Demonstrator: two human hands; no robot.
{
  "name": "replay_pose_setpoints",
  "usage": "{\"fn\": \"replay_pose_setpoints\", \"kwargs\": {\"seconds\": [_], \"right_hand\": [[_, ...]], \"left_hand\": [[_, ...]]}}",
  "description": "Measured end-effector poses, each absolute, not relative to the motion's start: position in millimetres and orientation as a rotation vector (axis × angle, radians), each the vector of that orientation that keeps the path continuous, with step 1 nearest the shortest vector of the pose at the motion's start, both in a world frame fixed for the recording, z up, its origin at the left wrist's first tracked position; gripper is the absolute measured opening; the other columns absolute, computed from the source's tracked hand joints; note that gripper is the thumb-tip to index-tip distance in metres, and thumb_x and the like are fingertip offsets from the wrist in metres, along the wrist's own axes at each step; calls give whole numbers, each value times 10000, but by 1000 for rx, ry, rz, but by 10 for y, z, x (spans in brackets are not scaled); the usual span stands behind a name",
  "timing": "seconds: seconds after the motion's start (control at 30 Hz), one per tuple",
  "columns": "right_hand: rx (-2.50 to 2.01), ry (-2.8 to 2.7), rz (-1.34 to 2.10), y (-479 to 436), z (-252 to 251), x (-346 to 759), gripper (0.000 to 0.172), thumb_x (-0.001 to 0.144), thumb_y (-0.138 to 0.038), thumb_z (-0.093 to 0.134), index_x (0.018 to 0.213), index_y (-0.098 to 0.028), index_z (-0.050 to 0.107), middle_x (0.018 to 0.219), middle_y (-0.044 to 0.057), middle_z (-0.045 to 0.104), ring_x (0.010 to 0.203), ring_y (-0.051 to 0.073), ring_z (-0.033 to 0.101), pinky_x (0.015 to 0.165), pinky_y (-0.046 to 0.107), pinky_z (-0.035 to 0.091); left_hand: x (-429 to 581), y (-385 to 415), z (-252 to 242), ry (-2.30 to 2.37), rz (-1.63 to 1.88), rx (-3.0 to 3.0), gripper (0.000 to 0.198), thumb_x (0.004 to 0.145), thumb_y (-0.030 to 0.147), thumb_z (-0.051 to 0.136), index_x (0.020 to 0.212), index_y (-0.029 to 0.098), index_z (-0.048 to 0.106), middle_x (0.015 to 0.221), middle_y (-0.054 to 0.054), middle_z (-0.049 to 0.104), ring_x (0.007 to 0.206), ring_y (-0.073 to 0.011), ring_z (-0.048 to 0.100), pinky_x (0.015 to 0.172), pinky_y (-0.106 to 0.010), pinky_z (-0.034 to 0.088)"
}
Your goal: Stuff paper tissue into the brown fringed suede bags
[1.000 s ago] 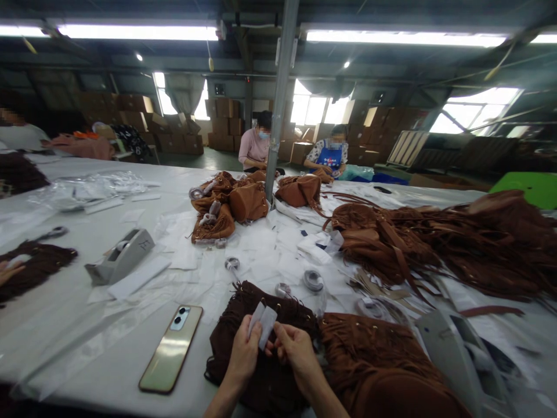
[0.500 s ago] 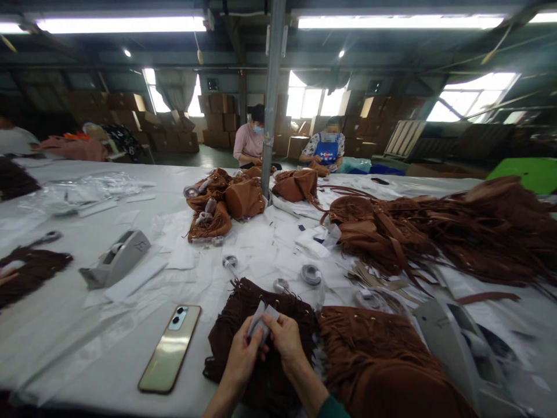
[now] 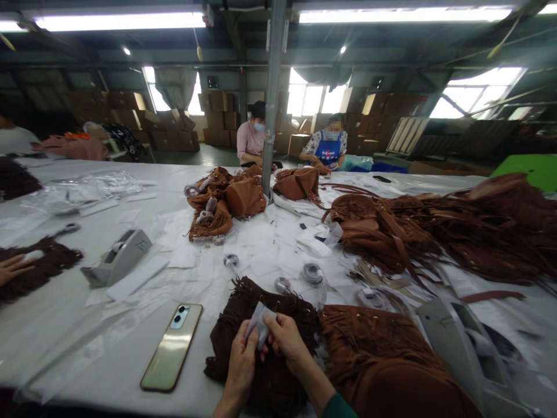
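Note:
My left hand (image 3: 242, 364) and my right hand (image 3: 285, 341) meet over a dark brown fringed bag (image 3: 261, 342) lying on the white table (image 3: 78, 325) in front of me. Both pinch a small folded white paper piece (image 3: 259, 323) between thumbs and fingers, held just above the bag's top edge. A lighter brown fringed bag (image 3: 378, 354) lies right of my right hand, touching the dark one.
A gold phone (image 3: 172, 347) lies left of the bag; a grey tape dispenser (image 3: 117, 256) sits farther left and another (image 3: 461, 348) at the right. Tape rolls (image 3: 312, 273), paper sheets and heaps of brown fringed bags (image 3: 435, 232) cover the middle. A co-worker's hand (image 3: 13, 268) rests at left; two people sit beyond the pole (image 3: 272, 98).
The white paper piece has been folded smaller and lowered toward the bag, my hands closing in on it. The co-worker's hand at the left has slid further into view.

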State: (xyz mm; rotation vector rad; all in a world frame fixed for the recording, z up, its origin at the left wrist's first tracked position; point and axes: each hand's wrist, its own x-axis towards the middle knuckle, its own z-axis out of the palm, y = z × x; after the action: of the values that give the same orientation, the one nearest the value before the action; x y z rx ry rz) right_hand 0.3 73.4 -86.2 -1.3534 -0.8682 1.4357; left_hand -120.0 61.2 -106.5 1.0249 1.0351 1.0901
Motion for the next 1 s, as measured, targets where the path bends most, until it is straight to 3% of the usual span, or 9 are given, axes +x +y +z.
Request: {"fn": "replay_pose_setpoints", "kwargs": {"seconds": [0.33,0.57,0.67,0.83,1.0], "right_hand": [[-1427,-948,1344,719,-904,-10,341,730,-496,586,768,-162,528,399,-67,486,279,73,372,307,173,222],[-1536,-923,1223,735,-905,-61,219,749,-390,539,716,-175,513,367,-72,468,269,82,372,312,187,245],[-1560,-909,1222,743,-888,-59,188,743,-350,541,700,-167,537,357,-67,466,266,82,366,309,188,242],[-1564,-855,1264,770,-896,-65,190,738,-326,550,639,-164,542,346,-53,467,262,75,356,307,182,234],[-1519,-778,1354,746,-938,-41,269,735,-396,570,606,-161,547,352,-39,475,271,66,350,305,173,193]], "left_hand": [[-1202,612,-1061,1048,1049,1119,463,872,578,487,1023,146,554,660,16,529,545,-109,472,498,-202,412],[-1164,602,-1042,1040,1088,1085,439,830,585,561,892,151,566,615,23,517,499,-97,451,465,-192,387],[-1134,576,-1024,1062,1144,1031,496,805,610,577,947,136,607,616,14,541,506,-104,464,456,-189,391],[-1118,545,-1042,1071,1201,958,595,762,600,639,1102,111,641,720,-29,628,549,-116,499,489,-206,432],[-1154,527,-1035,1057,1181,1028,545,766,553,660,1105,126,679,821,-62,688,598,-136,547,529,-221,473]]}}
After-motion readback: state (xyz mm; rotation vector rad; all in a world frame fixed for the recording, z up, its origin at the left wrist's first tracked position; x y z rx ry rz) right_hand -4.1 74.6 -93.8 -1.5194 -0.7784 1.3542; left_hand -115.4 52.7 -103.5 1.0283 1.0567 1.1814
